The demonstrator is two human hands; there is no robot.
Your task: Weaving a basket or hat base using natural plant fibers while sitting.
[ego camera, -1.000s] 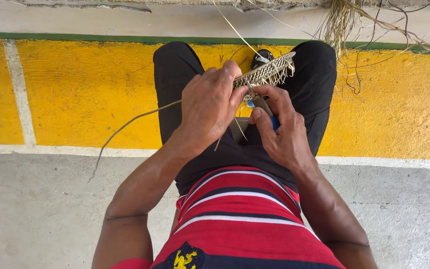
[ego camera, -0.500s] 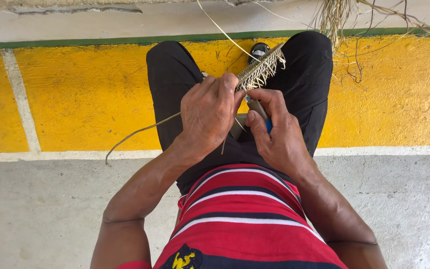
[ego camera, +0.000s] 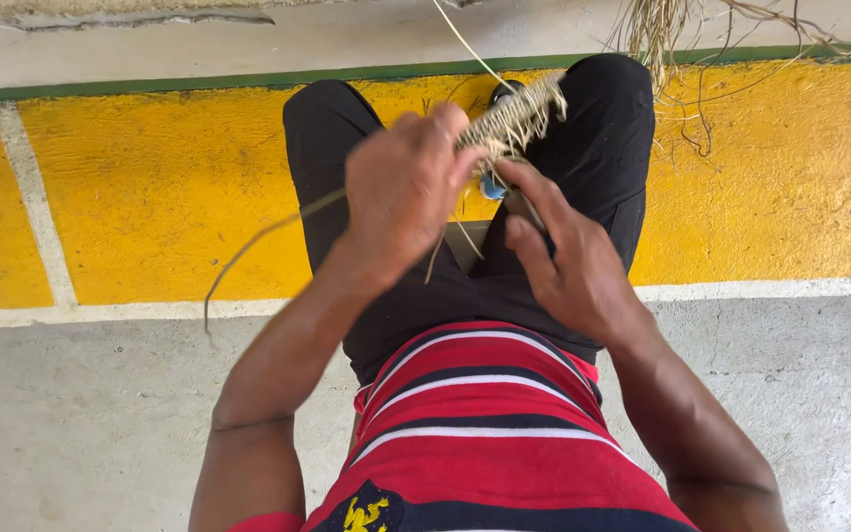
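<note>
I look down at my lap: black trousers and a red, white and dark striped shirt. My left hand (ego camera: 408, 187) is closed around a narrow strip of woven straw (ego camera: 519, 115) held above my knees. A long loose straw strand (ego camera: 258, 241) trails from that hand to the left and down. My right hand (ego camera: 568, 258) sits just below the strip, fingers curled, its forefinger and thumb touching the strip's lower end near a small blue object (ego camera: 491, 187). What the blue object is I cannot tell.
A bunch of loose dry straw (ego camera: 672, 30) hangs at the top right. Under my legs runs a yellow painted band (ego camera: 140, 187) with white lines and a green edge; grey concrete floor (ego camera: 81, 424) lies nearer to me.
My left hand has lifted and moved a little up with the woven strip. My right hand has opened its fingers somewhat and stays under the strip. The view has shifted slightly.
</note>
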